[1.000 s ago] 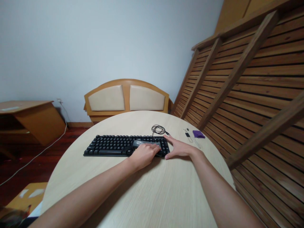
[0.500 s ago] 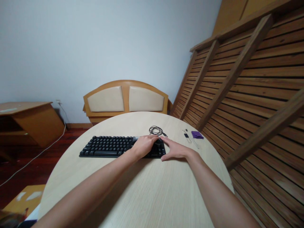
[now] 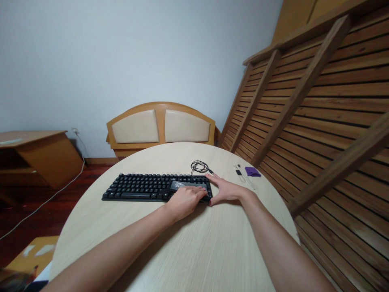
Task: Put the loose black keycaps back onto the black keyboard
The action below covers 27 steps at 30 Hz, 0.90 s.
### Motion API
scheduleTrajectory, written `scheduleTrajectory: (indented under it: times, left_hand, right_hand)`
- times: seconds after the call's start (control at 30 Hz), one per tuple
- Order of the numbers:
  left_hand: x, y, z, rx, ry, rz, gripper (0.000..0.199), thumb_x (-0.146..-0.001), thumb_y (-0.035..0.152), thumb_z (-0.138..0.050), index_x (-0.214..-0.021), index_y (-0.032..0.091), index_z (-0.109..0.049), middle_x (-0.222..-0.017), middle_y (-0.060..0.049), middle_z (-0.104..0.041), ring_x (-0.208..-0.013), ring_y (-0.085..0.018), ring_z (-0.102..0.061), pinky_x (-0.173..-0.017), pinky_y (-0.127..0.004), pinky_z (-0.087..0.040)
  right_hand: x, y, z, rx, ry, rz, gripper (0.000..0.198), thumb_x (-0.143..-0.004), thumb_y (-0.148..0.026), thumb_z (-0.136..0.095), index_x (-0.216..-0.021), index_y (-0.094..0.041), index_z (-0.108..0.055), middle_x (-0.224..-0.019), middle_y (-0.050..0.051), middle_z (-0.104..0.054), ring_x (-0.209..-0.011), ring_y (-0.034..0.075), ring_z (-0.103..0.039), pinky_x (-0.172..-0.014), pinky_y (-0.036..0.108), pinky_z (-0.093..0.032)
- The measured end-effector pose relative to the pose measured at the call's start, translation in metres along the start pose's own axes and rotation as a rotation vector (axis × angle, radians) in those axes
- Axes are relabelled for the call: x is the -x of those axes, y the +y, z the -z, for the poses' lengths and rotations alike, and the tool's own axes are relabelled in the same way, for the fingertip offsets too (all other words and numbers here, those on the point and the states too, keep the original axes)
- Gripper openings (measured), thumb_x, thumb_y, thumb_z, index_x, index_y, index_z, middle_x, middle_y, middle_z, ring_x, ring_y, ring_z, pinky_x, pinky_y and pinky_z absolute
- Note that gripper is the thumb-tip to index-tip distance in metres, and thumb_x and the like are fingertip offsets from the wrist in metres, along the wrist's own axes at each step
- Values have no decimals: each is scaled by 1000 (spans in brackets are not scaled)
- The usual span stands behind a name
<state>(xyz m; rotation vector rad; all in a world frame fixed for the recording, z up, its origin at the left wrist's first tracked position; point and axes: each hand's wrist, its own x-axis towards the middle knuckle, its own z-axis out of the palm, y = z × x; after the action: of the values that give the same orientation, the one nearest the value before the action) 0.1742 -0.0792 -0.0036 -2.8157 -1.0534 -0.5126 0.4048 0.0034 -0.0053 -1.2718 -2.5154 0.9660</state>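
Observation:
A black keyboard [image 3: 136, 187] lies flat on the round, pale wooden table [image 3: 194, 251]. Over its right-hand keys is a dark grey, cloth-like piece with white marks [image 3: 179, 185]. My left hand [image 3: 184, 199] presses this piece down from above, fingers together and pointing right; what lies under the palm is hidden. At the keyboard's right end, my right hand [image 3: 225, 190] clasps it, fingers at the far corner and thumb at the near one. Behind the keyboard sits its coiled black cable [image 3: 199, 166], the plug close to my right fingertips.
Toward the table's right edge are a folded purple cloth [image 3: 252, 172], a small wire tool with a black grip [image 3: 239, 173] and a thin clear stick [image 3: 249, 182]. A wooden slatted frame [image 3: 322, 117] leans beside the table. A headboard [image 3: 161, 106] stands beyond it.
My left hand has moved toward me with the grey piece, from the far rows to the near rows of the keyboard's right part. My right hand stays at the keyboard's end.

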Motion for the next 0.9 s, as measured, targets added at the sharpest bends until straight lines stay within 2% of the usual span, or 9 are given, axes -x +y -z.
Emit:
scheduleTrajectory:
  times: [0.2, 0.37, 0.5, 0.63, 0.77, 0.9]
  left_hand:
    - [16, 4, 17, 71, -32, -96, 40, -92, 3, -50, -128, 15, -61, -131, -10, -67, -116, -23, -68, -101, -35, -54]
    - [1, -12, 27, -18, 41, 132, 48, -93, 2, -44, -138, 17, -53, -140, -9, -61, -124, -21, -62, -103, -34, -52]
    - [-30, -22, 21, -69, 27, 212, 47, -94, 4, -45, -138, 18, -53, -138, -9, -63, -119, -22, -65, -101, -33, -52]
    - [-51, -20, 7, -85, -33, 198, 39, -92, 4, -47, -127, 16, -60, -117, -10, -73, -102, -25, -72, -88, -35, -56]
    - [-52, -15, -1, -89, -65, 160, 39, -91, 5, -49, -127, 16, -59, -118, -12, -71, -103, -26, -71, -87, -36, -56]
    - [-45, -10, 1, -79, -81, 101, 35, -92, 8, -50, -125, 16, -59, -117, -11, -71, -101, -27, -71, -85, -36, -56]
  right_hand:
    - [1, 3, 4, -14, -51, -42, 145, -48, -61, -91, -162, -22, -10, -168, 14, -3, -154, 35, 5, -124, 48, -1]
    - [-2, 11, 2, -48, -52, -26, 146, -48, -60, -91, -162, -28, -6, -169, 10, 0, -153, 35, 8, -124, 49, 1]
    - [-1, 13, 2, -50, -60, -24, 146, -48, -61, -91, -162, -30, -5, -169, 10, 0, -153, 37, 9, -123, 52, 2]
    - [-2, 14, 1, -20, -57, -30, 144, -48, -62, -91, -162, -28, -9, -169, 11, -4, -153, 37, 9, -123, 51, 4]
    - [-6, 16, -1, 2, -42, -21, 144, -47, -63, -91, -162, -25, -14, -169, 12, -7, -153, 36, 9, -124, 49, 5]
    - [-6, 16, 0, 6, -42, -28, 145, -46, -64, -90, -162, -24, -13, -169, 11, -6, -153, 36, 9, -124, 49, 5]
